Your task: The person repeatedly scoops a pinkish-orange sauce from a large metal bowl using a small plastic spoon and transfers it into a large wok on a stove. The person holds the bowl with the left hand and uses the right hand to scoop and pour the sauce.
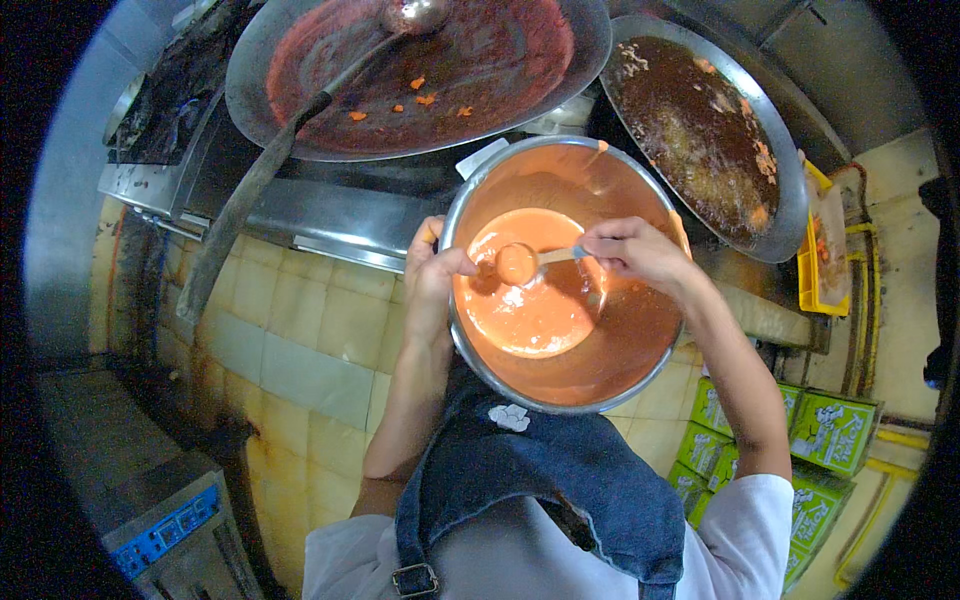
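Observation:
A large metal bowl (566,382) with orange batter (517,315) in its bottom is tilted before my chest. My left hand (431,274) grips its left rim, the thumb over the edge. In my right hand (634,247), reaching over the right rim, is the handle of a small ladle (517,264). The ladle's round cup holds batter and is over the batter in the bowl, near my left thumb. Batter is smeared on the bowl's inner wall and rim.
A wok (255,90) with dark reddish liquid and orange bits holds a long-handled metal ladle (281,142). At the right, a second wok (799,195) contains bubbling oil with orange pieces. Beyond it is a yellow basket (808,281). Green boxes (832,431) are stacked at lower right.

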Motion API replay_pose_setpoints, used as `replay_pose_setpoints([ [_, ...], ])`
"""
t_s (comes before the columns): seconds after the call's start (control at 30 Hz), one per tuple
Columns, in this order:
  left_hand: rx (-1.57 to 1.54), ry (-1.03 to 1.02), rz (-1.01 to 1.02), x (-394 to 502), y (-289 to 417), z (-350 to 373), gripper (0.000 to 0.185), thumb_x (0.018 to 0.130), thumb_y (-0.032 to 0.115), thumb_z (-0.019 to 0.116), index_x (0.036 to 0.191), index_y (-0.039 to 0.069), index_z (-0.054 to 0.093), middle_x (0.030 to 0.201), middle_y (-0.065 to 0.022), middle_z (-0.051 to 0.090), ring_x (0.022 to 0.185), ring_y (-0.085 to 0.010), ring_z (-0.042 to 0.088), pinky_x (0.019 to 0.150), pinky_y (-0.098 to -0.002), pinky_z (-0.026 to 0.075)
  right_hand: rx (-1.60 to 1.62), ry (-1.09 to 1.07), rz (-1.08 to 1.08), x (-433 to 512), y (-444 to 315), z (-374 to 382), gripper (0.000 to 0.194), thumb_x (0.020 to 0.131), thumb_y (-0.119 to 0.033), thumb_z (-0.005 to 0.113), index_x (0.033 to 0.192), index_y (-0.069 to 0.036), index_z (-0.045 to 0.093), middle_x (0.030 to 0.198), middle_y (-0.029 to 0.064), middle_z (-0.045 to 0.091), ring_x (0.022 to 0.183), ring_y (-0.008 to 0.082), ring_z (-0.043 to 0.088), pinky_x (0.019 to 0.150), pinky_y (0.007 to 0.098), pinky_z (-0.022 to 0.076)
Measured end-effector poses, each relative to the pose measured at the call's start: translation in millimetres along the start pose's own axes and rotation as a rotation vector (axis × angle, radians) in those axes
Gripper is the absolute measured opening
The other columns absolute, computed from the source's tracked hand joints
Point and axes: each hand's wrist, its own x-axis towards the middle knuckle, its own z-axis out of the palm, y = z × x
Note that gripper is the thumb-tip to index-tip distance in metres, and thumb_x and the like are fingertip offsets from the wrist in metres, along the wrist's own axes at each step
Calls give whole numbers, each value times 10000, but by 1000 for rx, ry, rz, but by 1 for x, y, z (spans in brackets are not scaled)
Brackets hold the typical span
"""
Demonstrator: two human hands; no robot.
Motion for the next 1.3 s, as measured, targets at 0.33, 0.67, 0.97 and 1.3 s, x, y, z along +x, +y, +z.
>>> replay_pose_setpoints([
  [0.33,87,23,-1,1,1,0,312,497,-4,455,807,34,451,793,-73,523,727,-144,507,700,-249,414,179,384,107,-123,25,-67,159,771,-188,527,876,-82,582,588,-70,472,513,18,394,448,152,291],
  [0.67,-2,75,-24,-9,7,18,287,495,31,439,780,61,427,756,-75,503,663,-162,501,656,-253,429,186,570,152,-165,79,-84,169,784,-192,502,894,-82,568,603,-74,473,499,14,383,442,152,286],
  [0.97,69,150,-15,-15,11,26,348,501,25,403,845,52,441,814,-95,523,696,-181,525,670,-241,438,633,667,-45,-152,98,-154,156,771,-176,495,881,-74,537,543,-91,411,398,4,319,325,146,214],
  [1.3,0,243,-35,-18,11,30,402,529,-21,380,921,56,423,811,-89,518,706,-165,523,666,-262,452,-522,1343,35,-18,98,-287,197,721,-222,516,797,-70,616,612,53,569,526,151,523,506,282,413],
])
